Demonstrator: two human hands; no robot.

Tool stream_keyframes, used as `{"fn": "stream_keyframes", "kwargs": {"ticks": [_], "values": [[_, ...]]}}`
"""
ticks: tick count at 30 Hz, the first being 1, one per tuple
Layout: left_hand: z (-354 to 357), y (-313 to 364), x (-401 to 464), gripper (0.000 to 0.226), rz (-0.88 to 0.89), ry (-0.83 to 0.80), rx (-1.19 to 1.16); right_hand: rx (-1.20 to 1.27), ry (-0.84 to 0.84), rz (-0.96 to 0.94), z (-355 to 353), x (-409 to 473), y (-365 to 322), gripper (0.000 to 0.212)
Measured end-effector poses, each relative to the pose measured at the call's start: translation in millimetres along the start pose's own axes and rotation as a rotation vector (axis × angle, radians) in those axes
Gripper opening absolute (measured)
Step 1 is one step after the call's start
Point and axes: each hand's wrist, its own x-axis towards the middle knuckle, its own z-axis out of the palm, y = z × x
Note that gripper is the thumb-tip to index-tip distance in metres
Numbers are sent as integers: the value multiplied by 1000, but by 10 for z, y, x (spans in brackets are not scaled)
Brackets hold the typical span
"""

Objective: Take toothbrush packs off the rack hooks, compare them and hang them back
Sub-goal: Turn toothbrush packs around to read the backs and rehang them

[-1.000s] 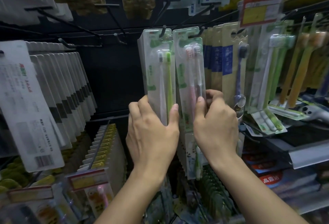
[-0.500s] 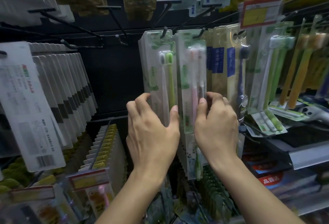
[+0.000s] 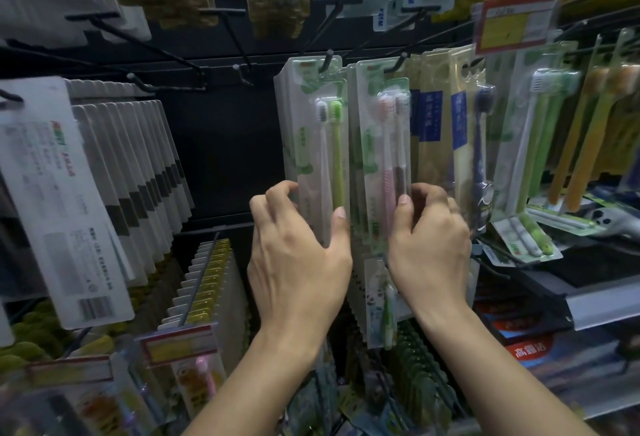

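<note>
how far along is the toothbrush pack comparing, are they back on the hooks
Both front packs look hung: the white-and-green pack and the pink-and-brown pack each sit on a hook at the top. In hand: the left hand and right hand grip their lower ends. Left: letting go.

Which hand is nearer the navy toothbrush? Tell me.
Right. The right hand holds the pink pack, beside the navy toothbrush; the left hand holds the green pack, farther left.

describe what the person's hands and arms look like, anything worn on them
Both arms are bare up to the frame's edge: no sleeves, gloves, watch or bracelet show. The left hand and right hand show no rings on the visible fingers; the thumbnails are short and unpainted.
</note>
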Motion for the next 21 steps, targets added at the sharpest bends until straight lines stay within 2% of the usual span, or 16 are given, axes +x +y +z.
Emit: {"fn": "stream_keyframes", "kwargs": {"ticks": [6, 14, 21], "values": [[-84, -17, -10, 47, 10, -15, -41, 71, 41, -41, -34, -59, 6, 38], [-260, -114, -2, 27, 37, -31, -62, 141, 124, -206, -60, -166, -92, 48], [-498, -275, 63, 17, 40, -5, -31, 231, 232, -350, -19, -296, -339, 45]]}}
